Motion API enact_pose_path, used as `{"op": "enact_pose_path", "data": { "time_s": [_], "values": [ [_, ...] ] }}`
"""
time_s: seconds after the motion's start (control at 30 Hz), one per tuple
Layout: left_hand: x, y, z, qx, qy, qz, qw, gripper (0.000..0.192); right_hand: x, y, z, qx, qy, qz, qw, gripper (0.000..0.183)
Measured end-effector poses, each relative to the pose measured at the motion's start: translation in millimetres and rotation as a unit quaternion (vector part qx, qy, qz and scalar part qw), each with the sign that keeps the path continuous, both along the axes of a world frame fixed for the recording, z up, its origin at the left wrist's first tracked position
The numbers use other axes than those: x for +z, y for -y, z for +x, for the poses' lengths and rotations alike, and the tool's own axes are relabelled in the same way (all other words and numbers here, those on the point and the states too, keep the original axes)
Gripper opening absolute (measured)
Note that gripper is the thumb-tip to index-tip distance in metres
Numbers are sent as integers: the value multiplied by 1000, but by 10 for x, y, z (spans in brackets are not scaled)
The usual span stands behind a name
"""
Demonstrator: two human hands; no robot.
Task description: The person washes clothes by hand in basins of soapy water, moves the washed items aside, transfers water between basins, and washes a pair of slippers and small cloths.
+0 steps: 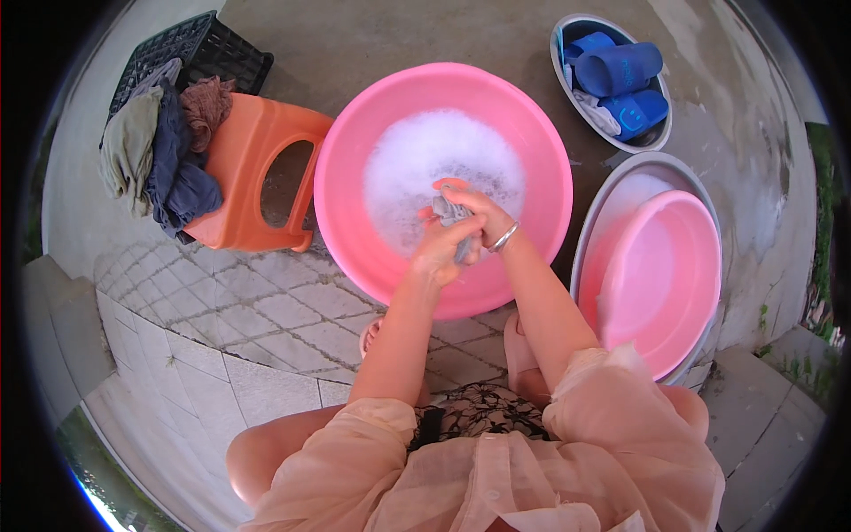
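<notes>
A large round pink plastic basin [346,226] stands on the ground in front of me, with white suds [425,146] spread over its water. Above the suds, a small bunched grey cloth [452,211] is squeezed between my two hands. My left hand [442,246] grips it from the near side, fingers curled around it. My right hand [482,209], with a silver bangle [504,237] at the wrist, holds the cloth's far side. Both hands touch each other, and part of the cloth is hidden inside them.
An orange plastic stool [246,159] at the left bears crumpled clothes [176,173], beside a black plastic crate [226,56]. At the right, a smaller pink basin [691,286] rests in a grey metal basin [592,246]. Another metal basin [565,100] holds blue slippers [615,70] and white cloth.
</notes>
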State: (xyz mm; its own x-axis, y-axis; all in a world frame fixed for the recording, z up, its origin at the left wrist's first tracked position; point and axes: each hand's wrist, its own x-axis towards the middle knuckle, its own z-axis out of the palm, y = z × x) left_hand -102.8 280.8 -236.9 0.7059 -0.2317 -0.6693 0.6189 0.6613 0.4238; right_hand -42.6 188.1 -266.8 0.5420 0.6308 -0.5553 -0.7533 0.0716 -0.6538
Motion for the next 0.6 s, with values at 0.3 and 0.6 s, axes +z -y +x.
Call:
{"op": "enact_pose_path", "data": {
  "time_s": [0.3, 0.6],
  "values": [
    [-8, 138, -10, -101, -73, 71, 990, 13, 273, -21, 96, 91, 0, 44, 995, 29],
    [-807, 206, -307, -95, 143, 562, 809, 44, 3, -306, -252, -62, 140, -280, 948, 24]
  ]
}}
